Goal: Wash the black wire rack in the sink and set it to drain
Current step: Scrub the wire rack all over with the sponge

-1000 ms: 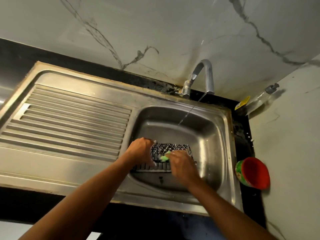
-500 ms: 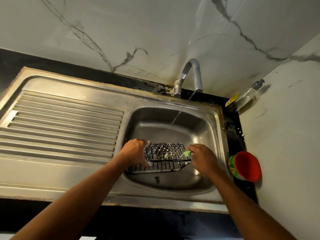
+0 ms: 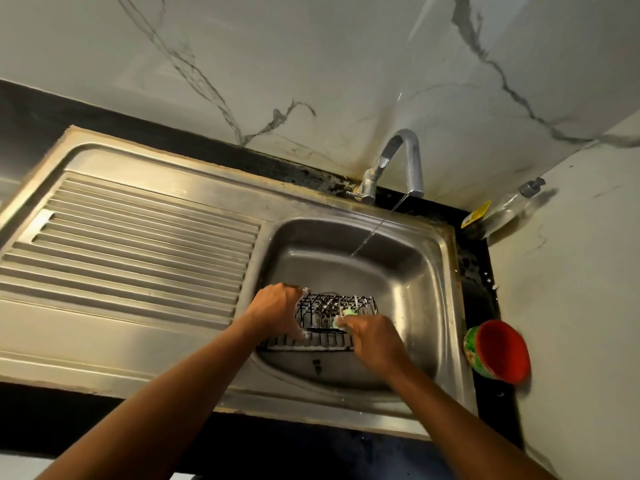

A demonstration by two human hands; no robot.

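Note:
The black wire rack (image 3: 329, 308), flecked with white suds, sits in the steel sink basin (image 3: 412, 289) near its front left wall. My left hand (image 3: 277, 313) grips the rack's left edge. My right hand (image 3: 374, 337) holds a green sponge (image 3: 346, 315) against the rack's grid, right of centre; my fingers hide most of the sponge. A thin stream of water runs from the curved tap (image 3: 398, 164) into the back of the basin, behind the rack.
A ribbed steel drainboard (image 3: 138, 247) lies left of the basin. A red and green cup (image 3: 498, 351) lies on its side on the dark counter to the right. A clear pump bottle (image 3: 505, 209) leans in the back right corner. Marble walls stand behind and right.
My right hand has slid the sponge back left from the rack's right edge toward its middle. My left hand stays on the left edge. Water keeps running.

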